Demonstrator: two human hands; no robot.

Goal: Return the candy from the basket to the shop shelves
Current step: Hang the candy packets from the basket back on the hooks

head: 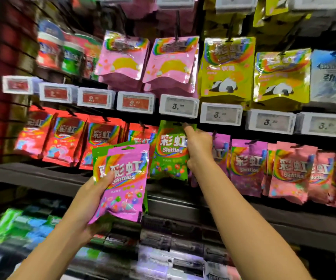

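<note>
At the peg, above the right hand: top edge of the green Skittles bag (pixel 170 150), its hanging hole just at the hook, long axis upright
Right hand (pixel 198 147): arm stretched up, fingers pinch the bag's right edge
Left hand (pixel 94 196): lower and nearer the body, grips a purple Skittles bag (pixel 125 180) with a second green one behind it
Basket: not in view

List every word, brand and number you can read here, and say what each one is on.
"彩虹 Skittles": purple pouch in the left hand.
"彩虹 Skittles": green pouch gripped by the right hand.
"彩虹 Skittles": hanging pink pouch.
"彩虹": yellow panda pouch.
"3.": grey price tag.
"2.": red price tag.
Smaller print on pouches and tags: too blurred.
</note>
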